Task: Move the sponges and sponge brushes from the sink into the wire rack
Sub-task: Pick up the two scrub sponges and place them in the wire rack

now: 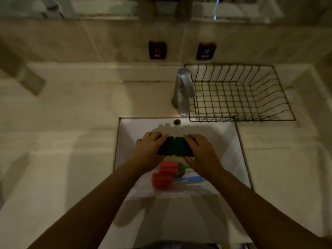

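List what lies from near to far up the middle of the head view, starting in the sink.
Red ribbed sponge brush heads → dark green sponges held between left hand and right hand → round overflow hole → chrome faucet → two dark wall labels.

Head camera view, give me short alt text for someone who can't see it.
Two bare hands, left hand and right hand, press a stack of green sponges between them over a white sink. Red sponge brushes lie below in the basin. An empty black wire rack sits on the counter beside the faucet.
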